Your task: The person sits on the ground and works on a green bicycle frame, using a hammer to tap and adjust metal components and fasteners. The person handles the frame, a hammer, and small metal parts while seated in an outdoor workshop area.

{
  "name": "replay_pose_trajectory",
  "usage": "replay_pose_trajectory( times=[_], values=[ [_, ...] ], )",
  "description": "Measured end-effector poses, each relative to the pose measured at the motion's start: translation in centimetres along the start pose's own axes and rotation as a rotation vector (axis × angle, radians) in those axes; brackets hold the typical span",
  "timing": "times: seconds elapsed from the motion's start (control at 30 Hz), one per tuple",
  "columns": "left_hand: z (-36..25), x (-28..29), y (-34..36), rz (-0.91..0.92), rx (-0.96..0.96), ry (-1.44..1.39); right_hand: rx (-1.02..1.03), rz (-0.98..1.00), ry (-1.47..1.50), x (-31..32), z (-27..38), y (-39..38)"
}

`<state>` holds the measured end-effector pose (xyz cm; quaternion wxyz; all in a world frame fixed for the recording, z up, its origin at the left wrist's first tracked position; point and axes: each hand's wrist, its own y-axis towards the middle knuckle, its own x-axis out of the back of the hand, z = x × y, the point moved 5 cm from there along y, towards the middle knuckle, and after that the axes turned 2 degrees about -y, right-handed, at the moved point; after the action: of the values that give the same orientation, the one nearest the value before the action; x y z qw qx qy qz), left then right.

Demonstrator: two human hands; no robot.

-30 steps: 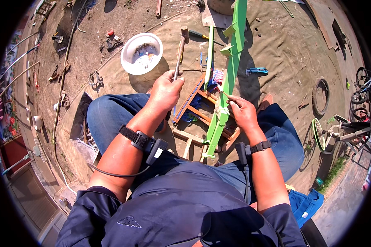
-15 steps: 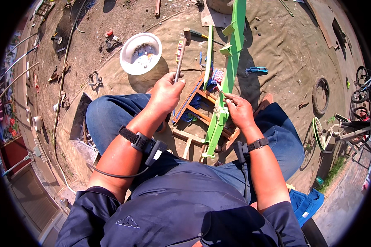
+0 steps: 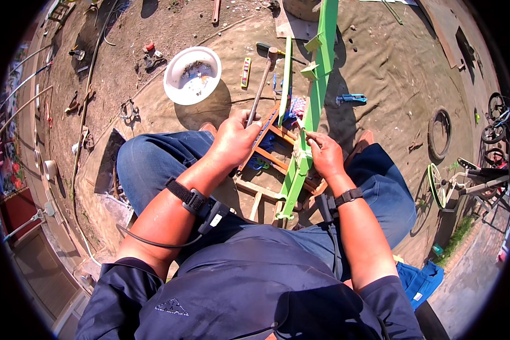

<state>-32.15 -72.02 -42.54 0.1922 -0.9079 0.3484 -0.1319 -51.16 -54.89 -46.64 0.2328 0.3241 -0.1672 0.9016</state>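
My left hand (image 3: 237, 139) is closed round the handle of a hammer (image 3: 262, 85), whose head points up and away from me beside the green metal beam (image 3: 322, 62). My right hand (image 3: 323, 148) pinches a small thin piece (image 3: 305, 132) at that beam, too small to name. A loose green bar (image 3: 287, 68) lies left of the beam. Beneath them is an orange wooden frame (image 3: 272, 161) with blue material inside, and a pale wooden frame (image 3: 255, 188) nearer my lap. A yellow level (image 3: 246, 73) and a screwdriver (image 3: 266, 47) lie past my left hand.
A white basin (image 3: 185, 93) with debris sits left on the ground cloth. A blue tool (image 3: 351, 98) lies right of the beam. A loose tyre (image 3: 433, 134) and bicycles (image 3: 473, 181) are at the right, a long hose (image 3: 84, 119) and scattered tools at the left.
My left hand and the hammer have moved slightly right and toward me, leaving the level more exposed. My right hand stays at the beam, shifted only slightly.
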Motion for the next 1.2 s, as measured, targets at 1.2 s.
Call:
replay_pose_trajectory(
  times=[1.2],
  values=[
    [-2.6,-0.8,-2.2,0.075,-0.186,0.127,0.14,-0.077,-0.101,-0.1,1.2,0.4]
  ],
)
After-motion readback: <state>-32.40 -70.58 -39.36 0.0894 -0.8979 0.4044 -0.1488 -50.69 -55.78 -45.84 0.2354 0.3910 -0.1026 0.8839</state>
